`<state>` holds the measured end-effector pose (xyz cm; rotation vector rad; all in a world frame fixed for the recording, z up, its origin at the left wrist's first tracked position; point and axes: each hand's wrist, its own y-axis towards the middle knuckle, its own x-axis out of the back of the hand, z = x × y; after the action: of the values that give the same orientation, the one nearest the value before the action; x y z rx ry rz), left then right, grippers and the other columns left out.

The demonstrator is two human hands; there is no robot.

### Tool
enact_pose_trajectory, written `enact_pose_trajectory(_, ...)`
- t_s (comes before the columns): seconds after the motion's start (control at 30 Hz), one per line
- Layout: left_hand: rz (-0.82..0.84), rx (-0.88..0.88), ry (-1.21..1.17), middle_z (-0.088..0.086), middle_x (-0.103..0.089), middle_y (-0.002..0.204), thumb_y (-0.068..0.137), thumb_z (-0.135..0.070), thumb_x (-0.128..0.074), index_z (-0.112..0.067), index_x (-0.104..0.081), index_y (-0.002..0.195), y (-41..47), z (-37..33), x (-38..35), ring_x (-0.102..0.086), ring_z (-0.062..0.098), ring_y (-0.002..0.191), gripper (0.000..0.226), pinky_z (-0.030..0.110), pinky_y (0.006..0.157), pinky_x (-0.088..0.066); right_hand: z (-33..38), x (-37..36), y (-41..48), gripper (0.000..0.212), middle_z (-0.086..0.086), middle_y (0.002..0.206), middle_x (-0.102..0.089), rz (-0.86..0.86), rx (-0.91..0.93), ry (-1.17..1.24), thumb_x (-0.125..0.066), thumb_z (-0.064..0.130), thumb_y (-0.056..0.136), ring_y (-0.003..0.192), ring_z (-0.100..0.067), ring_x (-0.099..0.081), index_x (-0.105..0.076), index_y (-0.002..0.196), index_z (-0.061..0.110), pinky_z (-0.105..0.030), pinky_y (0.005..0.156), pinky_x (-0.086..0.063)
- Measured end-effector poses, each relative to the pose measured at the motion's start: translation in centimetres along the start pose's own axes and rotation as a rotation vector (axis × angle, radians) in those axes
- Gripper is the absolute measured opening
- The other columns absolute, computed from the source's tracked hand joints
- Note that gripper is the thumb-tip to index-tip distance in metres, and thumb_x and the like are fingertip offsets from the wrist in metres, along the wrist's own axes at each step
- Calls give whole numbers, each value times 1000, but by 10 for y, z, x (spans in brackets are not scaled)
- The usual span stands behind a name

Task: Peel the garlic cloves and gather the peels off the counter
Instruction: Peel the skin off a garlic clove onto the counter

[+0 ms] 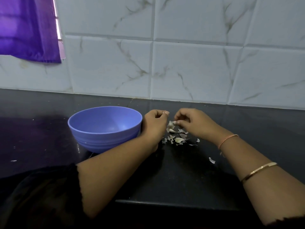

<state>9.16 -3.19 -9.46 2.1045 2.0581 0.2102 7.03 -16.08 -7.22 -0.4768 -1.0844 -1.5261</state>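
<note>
Kitchen desk (247, 123), mid-peel. At ten o'clock of the view, a purple curtain (29, 30) against marbled tiles. At nine o'clock from the work, just beside the left wrist, a blue bowl (104, 128), upright, contents not discernible. Next, left hand (155, 124), fingers curled in, tips together; impossible to tell whether pinching a scrap of skin. At three o'clock of it, garlic clove (171, 123), raised off the desk, pinched between thumb and fingertips of right hand (193, 124). At six o'clock of the clove, peels (177, 138) strewn in a loose pile on the desk. Toward five o'clock and well apart, a stray peel (212, 160).

Likely handling: clove small, firm, probably slick once bare. Best gripped by the ends, tearing skin from the root tip. Peels papery and near weightless, prone to drift. Better swept together with a cupped palm than picked up singly.
</note>
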Motion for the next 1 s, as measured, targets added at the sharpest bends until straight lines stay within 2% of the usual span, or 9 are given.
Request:
enact_pose_trajectory(0.07,-1,5,5,-2,-48,59,89,-24,-59,-16,-59,72,1,1,0,-45,13,59,19,29,68,-43,0,4,0,16,-2,74,-64,-54,-10,204,-60,6,86,69,-15,-60,-59,77,19,-31,67,-50)
enact_pose_trajectory(0.13,8,13,-15,0,-49,59,88,-27,-60,-15,-58,70,0,1,1,-46,16,59,22,30,68,-44,1,7,-1,17,-2,71,-62,-93,-1,321,-63,1,82,66,-13,-58,-61,76,17,-30,67,-52)
enact_pose_trajectory(0.23,59,29,-82,2,-51,60,88,-31,-60,-9,-59,75,-3,-2,1,-46,14,57,25,27,60,-45,3,9,-2,19,-1,73,-62,-126,19,403,-65,-3,79,64,-9,-57,-62,76,16,-20,64,-53)
enact_pose_trajectory(0.37,129,51,-184,2,-54,66,88,-22,-62,-5,-60,90,-7,-6,-1,-47,10,55,17,16,48,-45,5,9,-3,21,-6,79,-64,-127,46,464,-67,-4,77,72,-16,-58,-61,85,15,-27,72,-54)
enact_pose_trajectory(0.53,167,60,-254,4,-62,74,87,-10,-62,-9,-61,82,-5,-5,0,-58,7,67,6,15,57,-51,9,10,-5,25,-6,82,-66,-149,79,454,-68,-6,76,77,-17,-62,-61,90,13,-27,80,-54)
enact_pose_trajectory(0.67,140,43,-326,5,-63,77,86,-8,-63,-10,-61,81,-3,-5,1,-60,8,70,5,17,59,-53,12,9,-6,21,-7,82,-65,-132,40,608,-62,-11,78,73,-13,-61,-62,88,8,-19,72,-54)
enact_pose_trajectory(0.8,123,7,-336,4,-64,78,86,-8,-62,-11,-61,83,-3,-5,1,-62,10,71,5,16,58,-53,12,9,-7,9,-12,78,-64,-111,-79,719,-57,-4,84,67,-15,-61,-64,88,1,-21,63,-56)
enact_pose_trajectory(1.0,148,-2,-354,3,-63,76,87,-6,-62,-12,-61,85,-4,-7,1,-59,7,65,6,14,54,-51,12,7,-7,7,-12,72,-64,-125,-79,696,-62,-5,81,58,-11,-62,-64,86,-1,-20,60,-55)
